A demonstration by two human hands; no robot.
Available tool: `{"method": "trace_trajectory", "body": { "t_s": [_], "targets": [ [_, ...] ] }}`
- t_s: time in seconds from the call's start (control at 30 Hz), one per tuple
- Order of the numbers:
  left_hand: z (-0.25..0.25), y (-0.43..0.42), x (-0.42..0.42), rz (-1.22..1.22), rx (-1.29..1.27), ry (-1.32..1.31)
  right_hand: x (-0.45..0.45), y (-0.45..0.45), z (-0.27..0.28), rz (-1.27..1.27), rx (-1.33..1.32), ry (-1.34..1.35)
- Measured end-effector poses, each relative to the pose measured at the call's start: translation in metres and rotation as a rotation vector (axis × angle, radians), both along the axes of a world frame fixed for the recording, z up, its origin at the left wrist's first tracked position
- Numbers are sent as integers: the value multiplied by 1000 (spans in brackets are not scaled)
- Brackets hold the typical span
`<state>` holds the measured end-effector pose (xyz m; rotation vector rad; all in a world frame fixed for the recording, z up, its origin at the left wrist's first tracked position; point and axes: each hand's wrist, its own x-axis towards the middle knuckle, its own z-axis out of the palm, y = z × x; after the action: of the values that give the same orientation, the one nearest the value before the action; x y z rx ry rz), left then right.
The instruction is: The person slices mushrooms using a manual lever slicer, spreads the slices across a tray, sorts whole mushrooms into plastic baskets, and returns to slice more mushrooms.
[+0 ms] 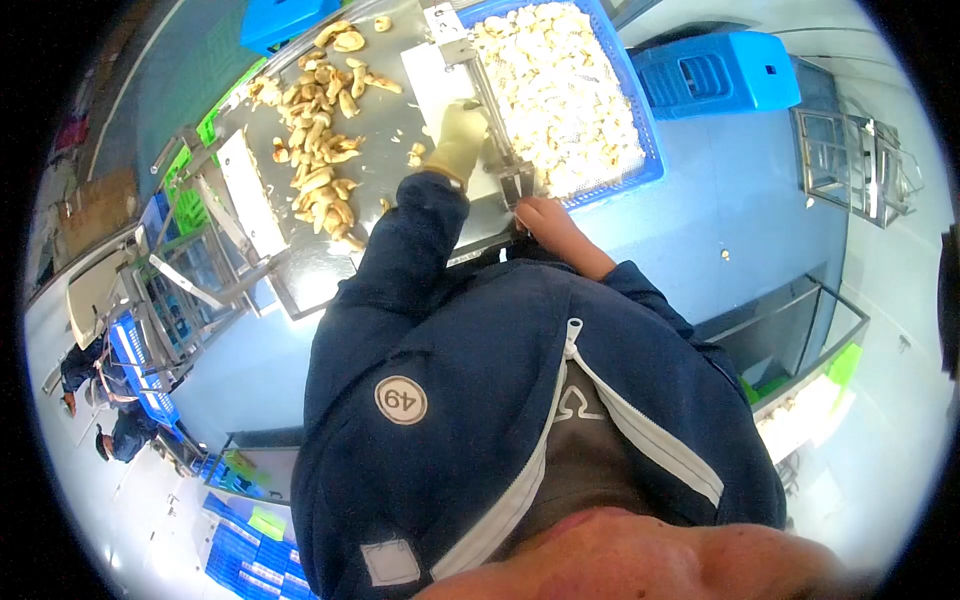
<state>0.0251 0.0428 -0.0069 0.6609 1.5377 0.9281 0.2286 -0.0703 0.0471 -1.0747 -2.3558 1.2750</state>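
My left hand (462, 138), in a pale yellow glove, is closed over a white board (428, 82) beside a long metal cutter (488, 105). What its fingers hold, if anything, is hidden. My bare right hand (548, 225) is closed around the near end of the cutter, at its metal handle (517, 185). Left of the board, a pile of tan, elongated, curved pieces (318, 150) lies on the steel table (385, 125). A few small scraps (416, 154) lie near my left wrist. Right of the cutter, a blue basket (652, 150) holds many pale cut pieces (560, 95).
A blue plastic stool (715, 72) stands beyond the basket. Metal racks (860, 165) are at the far right, and metal frames (205, 270) stand at the left. Two people (125, 432) are at the lower left, near blue crates (245, 555).
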Motion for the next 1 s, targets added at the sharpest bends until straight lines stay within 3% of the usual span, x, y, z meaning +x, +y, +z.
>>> {"method": "trace_trajectory", "body": {
  "t_s": [0.07,0.17,0.2,0.27,0.3,0.37,0.47,0.57,0.6,0.73,0.83,0.93,1.0],
  "targets": [
    [51,-13,13,34,109,-56,0,3,5,16,-22,10],
    [35,-18,7,-11,314,-215,-1,3,5,-69,-219,-14],
    [18,-10,3,-12,457,-28,0,4,3,-26,-126,-11],
    [57,11,-30,-77,547,650,2,2,-2,59,55,-9],
    [72,17,-50,-110,576,986,0,1,-2,10,-58,-15],
    [33,38,-103,-246,268,1422,-1,2,-1,-92,-281,-35],
    [28,31,-133,-290,570,1632,-5,3,10,-236,-441,-39],
    [29,27,-140,-469,301,1620,-4,3,13,-197,-424,-33],
    [26,25,-143,-460,334,1565,-3,3,15,-185,-431,-46],
    [45,11,-114,-214,35,1004,-4,7,16,-160,-412,-37],
    [56,-3,-68,-132,127,483,-2,6,9,-77,-340,-17],
    [25,-3,-39,-15,136,453,-3,9,17,-41,-296,7],
    [21,-7,-28,73,148,269,1,9,19,-20,-217,26]
  ]
}}
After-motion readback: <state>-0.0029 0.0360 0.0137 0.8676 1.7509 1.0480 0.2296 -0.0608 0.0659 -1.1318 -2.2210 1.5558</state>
